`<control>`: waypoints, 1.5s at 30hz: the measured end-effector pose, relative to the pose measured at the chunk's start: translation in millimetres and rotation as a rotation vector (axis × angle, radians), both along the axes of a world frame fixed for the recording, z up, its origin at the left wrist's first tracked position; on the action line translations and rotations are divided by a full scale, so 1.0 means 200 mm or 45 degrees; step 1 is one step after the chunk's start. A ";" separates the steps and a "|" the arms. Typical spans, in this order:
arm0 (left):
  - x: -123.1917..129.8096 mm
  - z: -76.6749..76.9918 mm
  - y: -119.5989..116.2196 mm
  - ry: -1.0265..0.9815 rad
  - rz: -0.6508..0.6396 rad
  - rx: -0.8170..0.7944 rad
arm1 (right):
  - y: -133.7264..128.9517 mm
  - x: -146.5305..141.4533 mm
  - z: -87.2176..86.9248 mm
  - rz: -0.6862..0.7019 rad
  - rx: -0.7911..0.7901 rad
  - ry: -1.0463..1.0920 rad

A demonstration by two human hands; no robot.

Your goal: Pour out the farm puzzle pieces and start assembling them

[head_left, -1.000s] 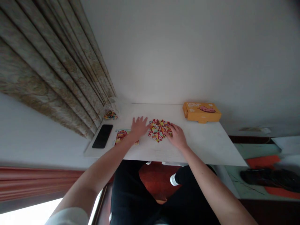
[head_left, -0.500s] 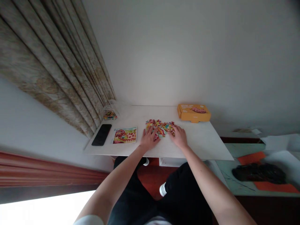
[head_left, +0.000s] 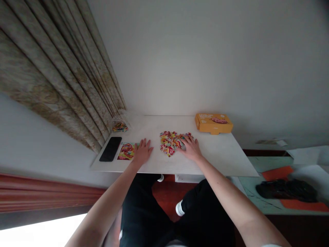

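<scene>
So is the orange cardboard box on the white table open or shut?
Shut: the orange cardboard box has its printed lid down, nothing showing inside.

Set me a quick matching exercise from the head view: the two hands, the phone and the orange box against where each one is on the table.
Things
1. left hand
2. right hand
3. black smartphone
4. orange cardboard box

Places
A. at the far edge of the white table, right of centre
B. on the right side of the jigsaw puzzle pieces
C. lying flat near the table's left edge
D. at the right edge of the farm picture card, clear of the pieces

Pairs: 1-D, 2-B, 3-C, 4-A
</scene>
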State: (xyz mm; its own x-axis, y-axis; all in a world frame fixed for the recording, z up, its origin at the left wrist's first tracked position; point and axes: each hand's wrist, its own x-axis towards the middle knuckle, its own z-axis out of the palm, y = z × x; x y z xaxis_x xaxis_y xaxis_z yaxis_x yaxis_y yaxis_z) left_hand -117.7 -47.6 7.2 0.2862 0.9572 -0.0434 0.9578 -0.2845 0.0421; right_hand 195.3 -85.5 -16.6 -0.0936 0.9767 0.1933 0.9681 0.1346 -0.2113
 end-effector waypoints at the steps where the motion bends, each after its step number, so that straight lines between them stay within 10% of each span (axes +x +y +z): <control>1: 0.01 0.01 -0.02 -0.009 -0.037 0.021 | 0.02 -0.01 0.00 -0.010 0.015 0.010; 7: 0.32 0.05 -0.11 -0.154 -0.407 0.014 | 0.12 -0.02 -0.02 0.079 0.145 0.104; 12: 0.52 -0.02 -0.04 -0.152 -0.411 -0.061 | 0.16 0.02 -0.05 -0.107 0.152 0.033; 29: 0.47 -0.01 0.71 -0.240 -0.194 0.021 | 0.69 0.16 -0.07 -0.375 0.102 0.222; 37: 0.65 0.05 0.77 -0.167 -0.695 -0.123 | 0.81 0.29 -0.08 -0.325 -0.023 0.494; 45: 0.78 0.05 0.89 -0.055 -0.763 -0.290 | 0.79 0.33 -0.03 -0.046 -0.297 0.158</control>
State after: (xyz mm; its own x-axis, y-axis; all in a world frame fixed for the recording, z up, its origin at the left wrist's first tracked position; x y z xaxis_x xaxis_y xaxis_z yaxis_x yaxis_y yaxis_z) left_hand 37.6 131.3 17.4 0.7747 0.5987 -0.2033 0.6314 -0.7493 0.1997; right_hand 261.9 72.7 -21.7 -0.0477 0.9984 -0.0299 0.9362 0.0342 -0.3497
